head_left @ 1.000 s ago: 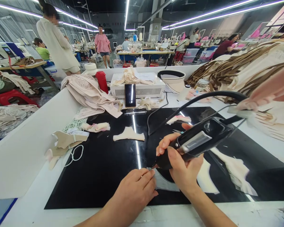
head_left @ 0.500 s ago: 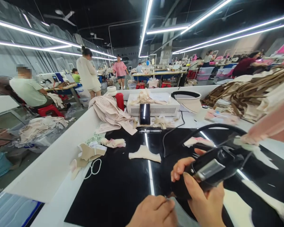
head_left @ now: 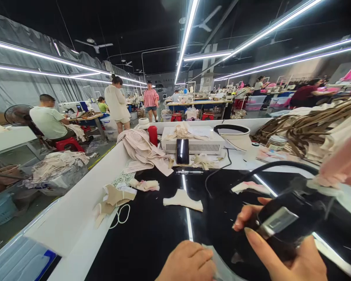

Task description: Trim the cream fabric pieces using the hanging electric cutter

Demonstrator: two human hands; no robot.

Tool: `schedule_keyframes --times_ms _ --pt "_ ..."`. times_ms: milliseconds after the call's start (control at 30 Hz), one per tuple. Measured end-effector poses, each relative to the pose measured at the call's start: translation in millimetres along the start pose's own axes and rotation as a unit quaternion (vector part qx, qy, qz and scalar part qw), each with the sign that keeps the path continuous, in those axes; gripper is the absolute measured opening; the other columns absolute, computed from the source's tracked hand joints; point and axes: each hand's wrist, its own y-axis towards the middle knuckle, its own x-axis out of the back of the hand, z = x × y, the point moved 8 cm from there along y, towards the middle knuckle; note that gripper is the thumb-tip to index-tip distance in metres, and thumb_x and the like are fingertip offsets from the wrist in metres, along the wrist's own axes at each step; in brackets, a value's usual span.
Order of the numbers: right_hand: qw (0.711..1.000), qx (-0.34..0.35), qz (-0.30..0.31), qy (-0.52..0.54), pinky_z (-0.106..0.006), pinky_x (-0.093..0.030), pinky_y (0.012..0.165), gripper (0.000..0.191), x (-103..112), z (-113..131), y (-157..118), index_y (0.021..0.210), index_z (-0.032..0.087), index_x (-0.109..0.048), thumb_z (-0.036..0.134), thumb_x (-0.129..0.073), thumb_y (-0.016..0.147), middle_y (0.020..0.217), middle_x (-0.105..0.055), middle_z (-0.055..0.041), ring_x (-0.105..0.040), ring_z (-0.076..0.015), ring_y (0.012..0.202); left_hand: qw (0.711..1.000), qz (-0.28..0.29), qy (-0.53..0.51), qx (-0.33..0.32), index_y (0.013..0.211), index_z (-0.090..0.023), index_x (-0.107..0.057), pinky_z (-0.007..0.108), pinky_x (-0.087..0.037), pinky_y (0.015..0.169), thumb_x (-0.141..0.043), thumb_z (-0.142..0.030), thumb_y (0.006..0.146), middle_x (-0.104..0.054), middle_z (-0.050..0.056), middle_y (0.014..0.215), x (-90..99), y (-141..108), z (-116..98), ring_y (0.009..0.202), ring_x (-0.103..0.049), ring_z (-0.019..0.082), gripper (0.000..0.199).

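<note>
My right hand (head_left: 280, 253) is wrapped around a black corded electric hand tool (head_left: 292, 218) with a shiny metal plate. It is tilted above the black work surface (head_left: 140, 234), and its working end is hidden or blurred. A pink and white cloth bag (head_left: 343, 168) hangs at its far end. My left hand (head_left: 187, 261) is low in the middle, fingers curled at the edge of a translucent greyish sheet (head_left: 222, 265); its fingertips are hidden. Beyond them lies a cream curved fabric piece (head_left: 183, 200).
Around the surface lie fabric scraps (head_left: 117, 197), a pen (head_left: 189, 172), a phone (head_left: 182, 151), a white vented box (head_left: 193, 142), a red spool (head_left: 152, 136) and a round cream container (head_left: 234, 136). Brown straps (head_left: 307, 125) pile up at right. A black cable (head_left: 269, 164) arches behind the tool. Several people work beyond.
My right hand and the tool have moved right and slightly down, away from the left hand. My left hand stays nearly in place. The view has tilted up a little.
</note>
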Motion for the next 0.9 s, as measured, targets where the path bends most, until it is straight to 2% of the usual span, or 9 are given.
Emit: schedule_keyframes --times_ms 167,267,400,567,700,900 --pt "1.000 -0.012 0.000 0.017 -0.026 -0.062 0.061 0.047 15 -13 0 0.121 0.030 -0.056 0.040 -0.080 0.082 0.083 -0.069 0.0000 -0.069 -0.0187 0.064 1.000 0.008 -0.010 0.005 0.090 -0.017 -0.063 0.026 -0.061 0.075 -0.034 -0.041 0.111 -0.075 0.002 0.096 8.9 5 5 0.082 -0.072 0.014 0.043" --pt "0.999 0.011 0.038 0.030 -0.030 -0.062 0.061 0.047 17 -10 0 0.125 0.030 -0.054 0.034 -0.079 0.085 0.084 -0.069 -0.0006 -0.070 -0.0199 0.065 0.997 0.055 -0.041 0.023 0.100 -0.016 -0.064 0.031 -0.061 0.089 -0.044 -0.037 0.110 -0.075 0.003 0.108 18.8 13 2 0.097 -0.072 0.017 0.031" --pt "0.995 0.041 0.036 0.081 -0.030 -0.059 0.060 0.046 22 1 0 0.128 0.031 -0.055 0.029 -0.077 0.088 0.085 -0.067 0.0007 -0.067 -0.0174 0.067 0.990 0.096 -0.087 0.053 0.110 -0.016 -0.063 0.037 -0.057 0.104 -0.044 -0.025 0.110 -0.074 0.004 0.113 33.0 23 -1 0.106 -0.070 0.018 0.021" --pt "0.992 0.035 0.023 0.117 -0.030 -0.056 0.062 0.046 26 2 0 0.130 0.032 -0.055 0.028 -0.078 0.089 0.088 -0.066 0.0019 -0.064 -0.0149 0.068 0.983 0.117 -0.130 0.054 0.114 -0.016 -0.063 0.040 -0.057 0.103 -0.044 -0.022 0.109 -0.074 0.004 0.106 34.8 28 -5 0.099 -0.071 0.018 0.020" --pt "0.990 0.033 0.031 0.133 -0.030 -0.056 0.063 0.047 27 3 -2 0.132 0.032 -0.055 0.027 -0.076 0.091 0.089 -0.066 0.0017 -0.064 -0.0148 0.070 0.981 0.115 -0.147 0.046 0.113 -0.015 -0.063 0.040 -0.059 0.098 -0.042 -0.022 0.109 -0.073 0.006 0.104 34.6 30 -13 0.096 -0.070 0.020 0.022" --pt "0.987 0.028 0.042 0.155 -0.030 -0.056 0.061 0.043 25 6 -7 0.127 0.031 -0.056 0.028 -0.077 0.090 0.088 -0.065 0.0018 -0.063 -0.0144 0.069 0.970 0.179 -0.161 0.037 0.116 -0.015 -0.062 0.042 -0.060 0.094 -0.050 -0.018 0.105 -0.071 0.006 0.107 21.1 37 -22 0.099 -0.068 0.022 0.017"
